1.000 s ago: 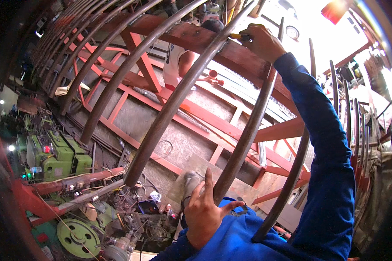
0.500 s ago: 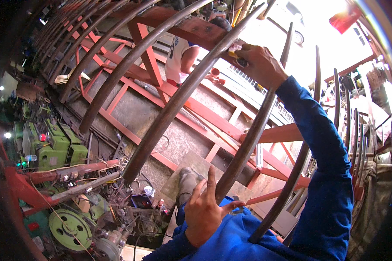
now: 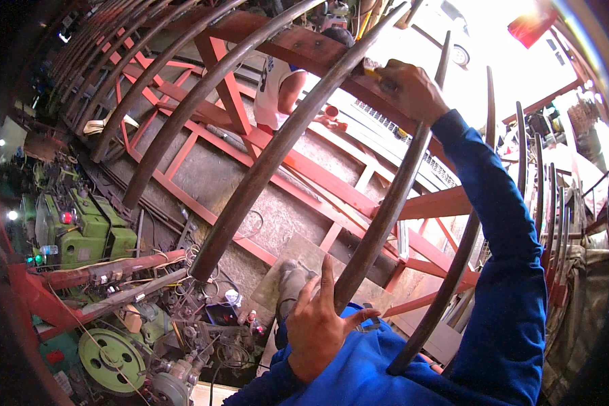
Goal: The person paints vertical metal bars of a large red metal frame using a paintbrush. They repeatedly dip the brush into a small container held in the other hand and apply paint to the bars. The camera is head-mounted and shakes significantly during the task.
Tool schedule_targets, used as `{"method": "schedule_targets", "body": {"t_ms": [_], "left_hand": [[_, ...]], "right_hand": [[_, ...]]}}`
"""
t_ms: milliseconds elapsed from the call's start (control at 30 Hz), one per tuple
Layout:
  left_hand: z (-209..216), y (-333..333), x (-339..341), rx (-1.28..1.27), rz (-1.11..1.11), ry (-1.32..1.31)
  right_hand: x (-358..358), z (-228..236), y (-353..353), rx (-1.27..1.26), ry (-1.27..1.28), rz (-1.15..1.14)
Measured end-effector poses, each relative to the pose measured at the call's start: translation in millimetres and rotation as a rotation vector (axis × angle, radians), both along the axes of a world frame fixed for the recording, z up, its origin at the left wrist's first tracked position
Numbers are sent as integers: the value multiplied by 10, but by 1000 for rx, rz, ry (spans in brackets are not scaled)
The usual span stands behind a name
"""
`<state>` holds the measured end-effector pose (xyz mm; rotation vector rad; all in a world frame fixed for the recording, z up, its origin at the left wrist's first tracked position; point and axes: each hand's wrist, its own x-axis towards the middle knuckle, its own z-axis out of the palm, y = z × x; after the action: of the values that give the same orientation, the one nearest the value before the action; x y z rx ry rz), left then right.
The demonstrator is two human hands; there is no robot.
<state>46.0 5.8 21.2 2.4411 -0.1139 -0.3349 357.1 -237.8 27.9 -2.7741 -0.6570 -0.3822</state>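
Note:
My right hand (image 3: 413,91) reaches up to a reddish-brown beam (image 3: 304,49). Its fingers close round what looks like a small paintbrush (image 3: 372,72) with a yellowish part, its tip at the beam between two dark curved bars. One of these bars (image 3: 298,139) runs just left of the brush. The other bar (image 3: 386,220) passes below my right wrist and down beside my left hand (image 3: 321,331). That left hand is open, fingers spread and index finger pointing up, with nothing in it. Whether its thumb side touches the bar, I cannot tell.
More curved bars (image 3: 176,125) stand in rows on both sides. Beyond them lies a red steel frame (image 3: 250,152), where another person (image 3: 277,88) holds a reddish cup-like object (image 3: 331,111). Green machinery (image 3: 81,227) and a green wheel (image 3: 111,360) fill the lower left, among cables.
My right hand has shifted slightly right and up, and the brush in it is turned a little. My left hand stays in almost the same place, fingers spread.

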Motion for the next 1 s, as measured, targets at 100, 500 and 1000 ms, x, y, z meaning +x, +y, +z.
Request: {"method": "schedule_targets", "body": {"t_ms": [100,500,1000], "left_hand": [[-100,-18,-29,-45,14,-8],[0,6,-48,-11,-17,-11],[8,27,-97,9,-29,-21]], "right_hand": [[-325,27,193,93,21,130],[-97,232,41,-35,79,-216],[-191,139,8,-44,66,-174]]}}
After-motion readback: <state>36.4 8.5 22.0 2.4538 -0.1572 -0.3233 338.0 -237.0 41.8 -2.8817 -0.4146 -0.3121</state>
